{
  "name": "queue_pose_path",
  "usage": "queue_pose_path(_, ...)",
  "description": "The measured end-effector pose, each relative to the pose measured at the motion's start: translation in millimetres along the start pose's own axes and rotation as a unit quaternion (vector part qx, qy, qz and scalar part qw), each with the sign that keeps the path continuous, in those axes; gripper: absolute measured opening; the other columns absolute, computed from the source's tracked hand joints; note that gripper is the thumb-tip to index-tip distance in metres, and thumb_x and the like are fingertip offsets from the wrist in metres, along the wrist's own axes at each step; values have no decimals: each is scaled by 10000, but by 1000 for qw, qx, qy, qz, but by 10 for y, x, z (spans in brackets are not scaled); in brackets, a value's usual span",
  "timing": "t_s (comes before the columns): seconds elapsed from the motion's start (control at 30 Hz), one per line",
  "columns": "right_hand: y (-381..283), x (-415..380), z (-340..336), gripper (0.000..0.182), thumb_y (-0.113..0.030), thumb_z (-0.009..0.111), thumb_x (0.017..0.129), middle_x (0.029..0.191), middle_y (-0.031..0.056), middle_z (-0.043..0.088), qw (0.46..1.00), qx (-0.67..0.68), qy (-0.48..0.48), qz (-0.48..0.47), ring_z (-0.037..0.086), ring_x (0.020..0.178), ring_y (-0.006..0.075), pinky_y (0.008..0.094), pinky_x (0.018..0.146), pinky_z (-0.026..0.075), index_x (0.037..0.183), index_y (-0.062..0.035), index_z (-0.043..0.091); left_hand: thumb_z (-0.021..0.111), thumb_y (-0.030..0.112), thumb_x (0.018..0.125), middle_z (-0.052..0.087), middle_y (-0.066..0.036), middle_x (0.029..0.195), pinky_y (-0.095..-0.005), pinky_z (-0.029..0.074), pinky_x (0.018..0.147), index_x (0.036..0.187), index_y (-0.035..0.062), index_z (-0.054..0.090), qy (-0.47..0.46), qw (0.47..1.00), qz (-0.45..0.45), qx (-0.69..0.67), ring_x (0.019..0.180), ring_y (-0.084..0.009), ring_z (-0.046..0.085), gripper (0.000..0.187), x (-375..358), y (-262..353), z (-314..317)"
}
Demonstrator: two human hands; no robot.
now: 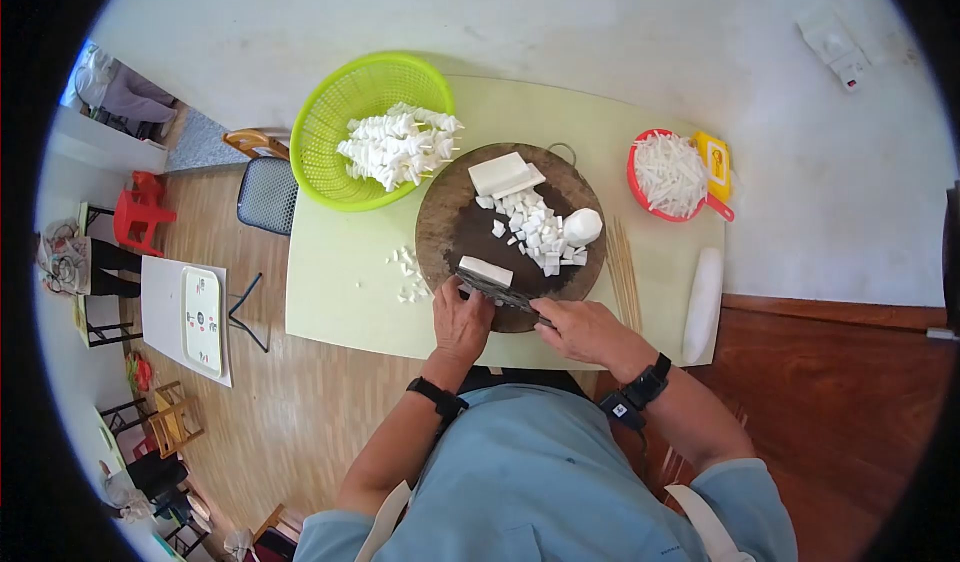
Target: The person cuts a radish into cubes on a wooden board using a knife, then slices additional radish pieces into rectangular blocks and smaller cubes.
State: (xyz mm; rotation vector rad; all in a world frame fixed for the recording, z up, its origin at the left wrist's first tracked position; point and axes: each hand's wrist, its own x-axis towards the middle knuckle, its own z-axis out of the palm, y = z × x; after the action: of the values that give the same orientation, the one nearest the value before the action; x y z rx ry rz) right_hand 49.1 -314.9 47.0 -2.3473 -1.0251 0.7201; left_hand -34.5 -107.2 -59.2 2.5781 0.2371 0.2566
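My right hand (580, 334) is wrapped round the handle of a kitchen knife (497, 289), whose dark blade lies along a white radish block (486, 271) at the near edge of a round wooden chopping board (445, 227). Beside the blade, my left hand (463, 320) has its fingers curled onto the radish, partly hidden by the knife. Diced radish (538, 229) is heaped across the board's middle. Thick white slabs (505, 174) rest at its far side, and a rounded radish end (582, 227) sits at the right.
A green basket (318, 97) holds skewered white pieces (400, 147). Right of the board are bamboo skewers (622, 272), a red strainer (634, 180) of white shreds, a yellow pack (712, 162) and a whole white radish (703, 307). Small scraps (408, 274) lie left of the board.
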Motion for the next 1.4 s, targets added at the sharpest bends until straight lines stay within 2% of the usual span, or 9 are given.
queue_pose_path(0.17,-57,55,-69,289,-262,581,953,849,200,690,1000,-1,-21,16,683,774,408,525,678,542,1156,-61,538,710,218,836,508,-206,1212,-488,434,924,1134,124,654,8,1000,6,-3,1107,-402,495,318,9,-4,-2)
queue_pose_path(0.23,-109,103,-121,265,-251,574,947,811,216,682,996,-15,-66,63,681,768,422,544,677,536,1115,-51,535,712,220,839,505,-212,1219,-489,437,916,1110,106,660,5,1000,-3,-3,1106,-404,498,298,9,6,5)
queue_pose_path(0.33,-96,178,-157,261,-239,565,940,805,235,677,994,-5,-83,76,681,781,430,554,692,535,1108,-42,530,710,218,846,510,-217,1208,-490,441,906,1088,85,664,28,1000,5,-4,1099,-402,502,279,-26,-21,56)
queue_pose_path(0.57,-88,347,-179,264,-222,561,932,838,241,684,983,-27,-154,100,680,806,443,560,723,539,1123,-42,527,704,214,856,505,-225,1218,-492,445,908,1061,63,670,-1,1000,-23,-3,1092,-399,506,256,-10,21,37)
queue_pose_path(0.83,201,390,152,344,-240,570,927,885,235,698,989,-24,-109,92,688,842,437,556,754,546,1225,-78,520,706,215,858,502,-237,1228,-498,448,910,1112,71,657,11,1000,4,12,1105,-415,505,295,-24,5,50)
queue_pose_path(0.97,171,365,127,342,-230,590,920,874,228,701,991,-27,-87,101,684,825,428,533,750,549,1223,-72,575,707,201,855,497,-234,1230,-504,447,913,1128,70,654,11,1000,10,19,1114,-418,500,308,-30,3,62)
queue_pose_path(1.03,212,341,110,329,-230,596,913,854,214,701,996,1,-57,74,684,806,415,529,730,546,1206,-80,594,708,186,852,492,-237,1228,-506,442,927,1149,66,647,14,1000,5,16,1120,-422,493,327,-31,21,57)
queue_pose_path(1.13,187,240,85,314,-252,593,907,835,212,699,998,18,-29,57,686,793,412,537,719,543,1170,-83,579,707,174,851,489,-243,1227,-498,437,941,1164,60,643,38,999,25,12,1118,-424,490,340,-49,33,30)
queue_pose_path(1.4,96,99,4,282,-233,611,905,786,199,690,998,0,-17,55,678,745,414,543,663,530,1144,-88,574,703,147,852,506,-227,1171,-493,429,935,1145,55,644,32,999,8,-27,1082,-405,494,312,-139,13,14)
